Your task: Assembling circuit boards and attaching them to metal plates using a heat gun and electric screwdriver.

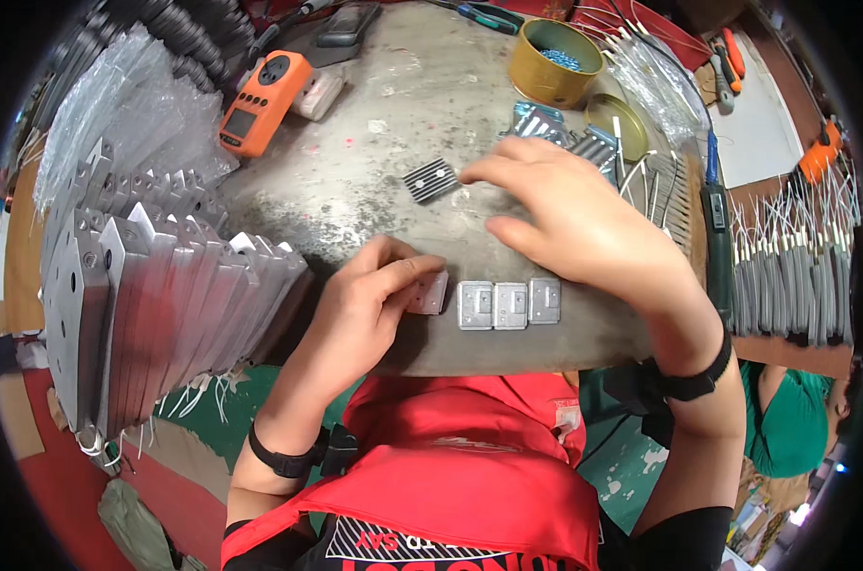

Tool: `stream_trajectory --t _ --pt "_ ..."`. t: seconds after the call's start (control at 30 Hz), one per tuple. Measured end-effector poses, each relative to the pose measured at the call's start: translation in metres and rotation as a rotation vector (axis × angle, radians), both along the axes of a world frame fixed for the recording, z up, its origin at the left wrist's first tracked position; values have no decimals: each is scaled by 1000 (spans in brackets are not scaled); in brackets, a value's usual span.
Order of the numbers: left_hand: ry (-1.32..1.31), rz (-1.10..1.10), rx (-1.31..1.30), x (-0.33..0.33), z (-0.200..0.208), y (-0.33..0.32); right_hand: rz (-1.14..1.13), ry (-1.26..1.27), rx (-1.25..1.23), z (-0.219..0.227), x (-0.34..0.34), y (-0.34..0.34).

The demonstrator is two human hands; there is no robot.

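Note:
My left hand (372, 295) is closed on a small grey metal plate (429, 293) with small holes, near the front edge of the worktable. In a row to its right lie three similar metal plates (510, 305), side by side and partly touching. My right hand (569, 209) is above the table, thumb and index finger apart, with nothing visible between them. Just beyond its index fingertip lies a dark finned metal block (430, 181) with two pale round spots. The undersides of my right fingers are partly hidden.
Stacked metal housings (155, 305) stand at the left beside clear plastic wrap (117, 124). An orange meter (266, 103) lies at the back left. A yellow tin (555, 67) of small blue screws is at the back right. Bundled grey wired parts (788, 271) fill the far right.

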State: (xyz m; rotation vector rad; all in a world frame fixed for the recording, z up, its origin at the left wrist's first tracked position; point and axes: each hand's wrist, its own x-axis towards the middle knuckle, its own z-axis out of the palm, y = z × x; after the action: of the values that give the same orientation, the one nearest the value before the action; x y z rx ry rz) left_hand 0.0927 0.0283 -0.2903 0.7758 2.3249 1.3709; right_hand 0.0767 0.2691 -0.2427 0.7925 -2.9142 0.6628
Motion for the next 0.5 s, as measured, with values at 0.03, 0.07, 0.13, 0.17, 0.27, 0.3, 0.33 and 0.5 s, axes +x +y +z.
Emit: stream_trajectory --t 0.03,0.07,0.13,0.17,0.27,0.3,0.33,0.5 --pt "98 37 -95 -2 0 -2 0 -6 3 -9 -8 -6" --pt "192 75 -194 -3 -2 -3 19 45 32 -20 -18 -12" --pt "121 93 -111 0 -2 -8 51 120 84 -28 -30 -24" --pt "51 94 -27 1 -2 -9 55 115 85 -34 -35 -26" --pt "159 -17 -112 1 7 -11 54 162 72 -47 -45 -31" --pt "241 -85 -168 1 9 -12 56 128 87 -49 -47 -32" --pt "310 -127 -186 -1 8 -14 57 96 102 -50 -48 -33" --pt "439 -40 -309 6 2 -9 -4 60 89 -54 -50 -28"
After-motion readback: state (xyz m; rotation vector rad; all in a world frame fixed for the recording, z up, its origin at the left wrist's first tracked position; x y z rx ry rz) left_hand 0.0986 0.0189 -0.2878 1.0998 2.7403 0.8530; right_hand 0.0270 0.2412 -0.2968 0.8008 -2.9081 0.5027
